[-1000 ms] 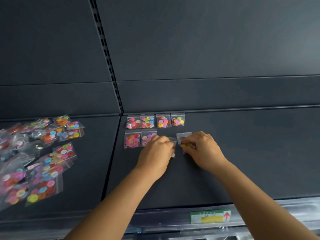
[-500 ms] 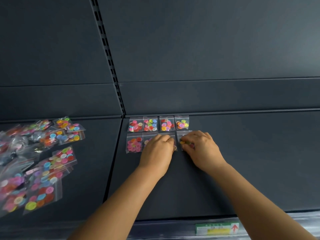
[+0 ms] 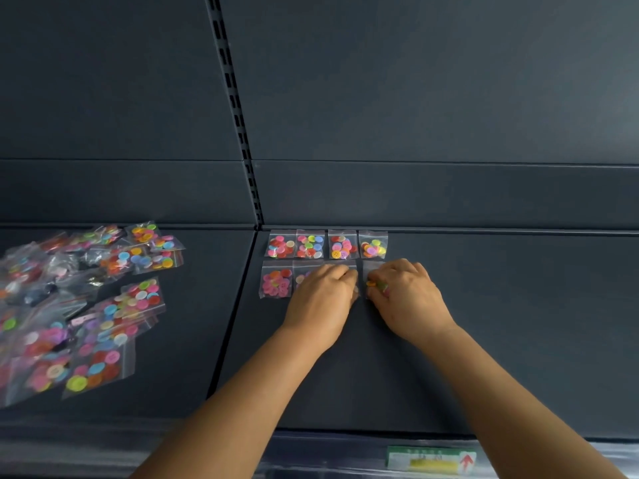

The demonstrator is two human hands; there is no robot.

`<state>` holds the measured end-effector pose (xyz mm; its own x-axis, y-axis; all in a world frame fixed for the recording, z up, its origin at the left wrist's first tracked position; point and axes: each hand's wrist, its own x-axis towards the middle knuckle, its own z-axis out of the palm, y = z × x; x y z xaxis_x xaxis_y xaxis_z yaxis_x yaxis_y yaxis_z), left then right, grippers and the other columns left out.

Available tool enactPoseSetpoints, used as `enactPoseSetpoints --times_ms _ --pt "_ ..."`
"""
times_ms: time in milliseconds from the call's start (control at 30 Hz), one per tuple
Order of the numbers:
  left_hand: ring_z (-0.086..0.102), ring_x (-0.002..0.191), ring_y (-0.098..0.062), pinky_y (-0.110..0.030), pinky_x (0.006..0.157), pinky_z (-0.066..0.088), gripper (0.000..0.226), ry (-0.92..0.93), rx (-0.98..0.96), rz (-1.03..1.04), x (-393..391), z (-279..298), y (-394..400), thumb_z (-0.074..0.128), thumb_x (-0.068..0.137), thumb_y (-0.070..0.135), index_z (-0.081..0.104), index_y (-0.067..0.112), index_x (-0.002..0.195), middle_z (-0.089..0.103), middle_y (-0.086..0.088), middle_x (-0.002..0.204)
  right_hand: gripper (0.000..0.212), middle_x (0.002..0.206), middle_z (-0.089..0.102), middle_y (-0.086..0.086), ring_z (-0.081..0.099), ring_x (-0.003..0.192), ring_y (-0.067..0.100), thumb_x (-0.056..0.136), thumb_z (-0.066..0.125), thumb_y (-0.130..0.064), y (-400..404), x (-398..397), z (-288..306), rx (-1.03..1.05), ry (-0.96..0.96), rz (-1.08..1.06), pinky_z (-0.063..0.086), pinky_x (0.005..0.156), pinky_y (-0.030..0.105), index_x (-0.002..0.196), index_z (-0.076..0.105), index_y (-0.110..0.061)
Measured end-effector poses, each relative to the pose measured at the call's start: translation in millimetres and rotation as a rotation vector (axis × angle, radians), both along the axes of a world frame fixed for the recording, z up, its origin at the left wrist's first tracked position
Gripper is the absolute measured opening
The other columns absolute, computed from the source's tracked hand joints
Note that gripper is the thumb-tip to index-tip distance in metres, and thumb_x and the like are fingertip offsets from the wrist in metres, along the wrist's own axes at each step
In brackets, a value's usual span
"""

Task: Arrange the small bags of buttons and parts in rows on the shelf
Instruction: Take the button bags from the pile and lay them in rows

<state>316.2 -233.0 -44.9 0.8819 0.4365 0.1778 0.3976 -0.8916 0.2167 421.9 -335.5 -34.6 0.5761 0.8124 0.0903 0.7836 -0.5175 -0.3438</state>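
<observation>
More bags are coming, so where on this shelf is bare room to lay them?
Free: the dark shelf right of the back row of bags and right hand, and the strip nearer than both hands. Crowded: the loose bag pile at left.

Both hands, left hand (image 3: 321, 299) and right hand (image 3: 404, 295), rest side by side on the front-row bags (image 3: 370, 271), almost touching each other. Just beyond the fingers: back row (image 3: 326, 244) of four bags, tight against the rear wall (image 3: 415, 198). Left of the hands, a pink bag (image 3: 276, 283), then bare shelf (image 3: 221, 305) up to the loose pile (image 3: 86, 299). Right of the hands and toward the body, open shelf out to the front edge.
</observation>
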Motion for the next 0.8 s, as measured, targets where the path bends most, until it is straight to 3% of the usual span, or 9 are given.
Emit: enactPoseSetpoints --times_ms 100,200,400,567,800 --pt "0.036 0.132 -0.020 -0.032 0.107 0.030 0.049 0.004 0.030 0.027 -9.3 4.8 -2.5 0.052 0.095 0.022 0.039 0.013 0.141 0.045 -0.002 0.143 0.023 0.123 0.054 0.000 0.045 0.110 0.023 0.091 0.052 -0.029 -0.4 -6.2 3.2 0.017 -0.021 0.010 0.039 0.088 0.029 0.108 0.064 -0.019" --pt "0.035 0.134 -0.020 -0.032 0.108 0.028 0.053 -0.016 0.050 0.079 -26.5 11.0 -3.0 0.052 0.095 0.028 0.035 0.016 0.143 0.043 -0.002 0.144 0.035 0.130 0.052 -0.001 0.045 0.116 0.024 0.091 0.052 -0.034 2.8 -19.7 8.6 0.055 -0.048 0.043 0.037 0.093 0.033 0.122 0.058 -0.021" --pt "0.030 0.137 -0.018 -0.031 0.112 0.021 0.057 -0.070 0.102 0.200 -86.3 30.2 8.8 0.051 0.094 0.037 0.033 0.018 0.144 0.039 -0.001 0.147 0.060 0.148 0.037 0.000 0.027 0.138 0.021 0.091 0.052 -0.041 24.8 -61.9 23.8 0.065 -0.058 0.214 0.021 0.113 0.034 0.144 0.033 -0.020" --pt "0.027 0.138 -0.018 -0.030 0.113 0.020 0.059 -0.068 0.104 0.295 -141.1 40.1 28.7 0.048 0.095 0.040 0.028 0.020 0.147 0.035 0.000 0.149 0.063 0.151 0.031 -0.002 0.021 0.141 0.018 0.092 0.049 -0.043 53.3 -109.5 32.1 0.082 -0.061 0.323 0.014 0.116 0.033 0.146 0.027 -0.020" --pt "0.030 0.136 -0.016 -0.029 0.112 0.020 0.057 -0.045 0.107 0.346 -227.3 39.7 72.0 0.047 0.094 0.041 0.031 0.020 0.145 0.038 0.002 0.147 0.061 0.150 0.032 -0.004 0.024 0.139 0.016 0.093 0.048 -0.043 101.3 -190.9 32.4 0.072 -0.026 0.382 0.019 0.114 0.034 0.146 0.027 -0.021"
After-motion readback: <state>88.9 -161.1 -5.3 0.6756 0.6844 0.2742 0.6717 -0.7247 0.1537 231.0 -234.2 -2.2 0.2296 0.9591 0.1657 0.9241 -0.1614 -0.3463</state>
